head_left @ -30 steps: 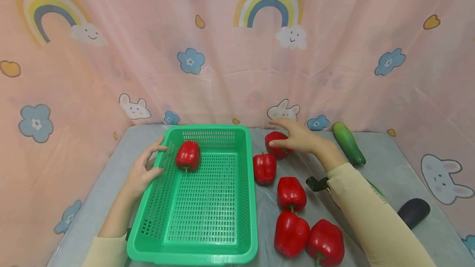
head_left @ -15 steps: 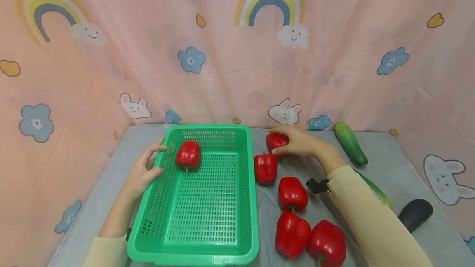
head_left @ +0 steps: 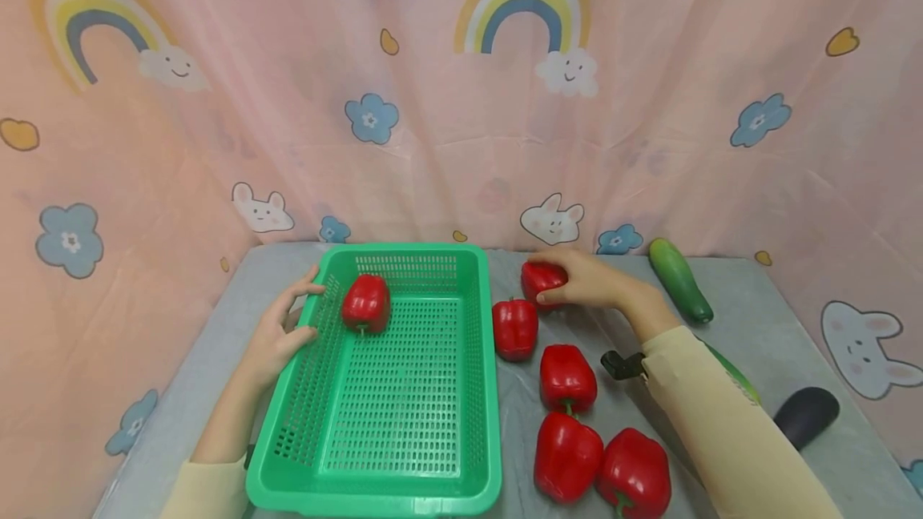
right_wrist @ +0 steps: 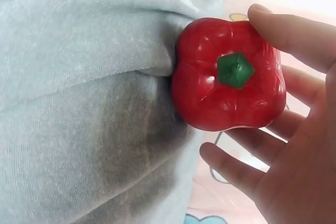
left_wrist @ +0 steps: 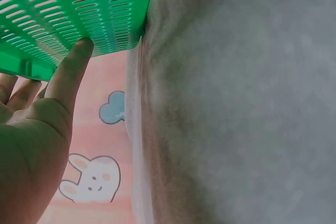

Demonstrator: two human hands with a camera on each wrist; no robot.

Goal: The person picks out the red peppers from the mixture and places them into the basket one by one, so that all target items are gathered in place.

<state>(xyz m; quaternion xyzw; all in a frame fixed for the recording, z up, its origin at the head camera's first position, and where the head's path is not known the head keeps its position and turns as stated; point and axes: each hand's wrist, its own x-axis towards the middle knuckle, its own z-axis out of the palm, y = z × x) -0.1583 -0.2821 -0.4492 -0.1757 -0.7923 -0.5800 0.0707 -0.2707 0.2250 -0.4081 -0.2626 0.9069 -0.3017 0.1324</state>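
Observation:
My right hand reaches round a red bell pepper at the back of the table. In the right wrist view its thumb touches one side of the bell pepper, whose green stem faces the camera, while the other fingers lie behind it. My left hand holds the left rim of a green perforated basket. From the left wrist, one finger presses the basket's outer wall; other fingertips are hidden by its rim. Inside the basket, near the back left, lies one red bell pepper.
Right of the basket lie several more bell peppers, one nearly against its wall. A green zucchini, another long green vegetable half hidden by the right sleeve, and a dark eggplant are farther right. A pink curtain hangs behind the table.
From above the back bell pepper, my right hand has come down and closed round it. That pepper has shifted slightly to the right. The left hand and the basket stay put.

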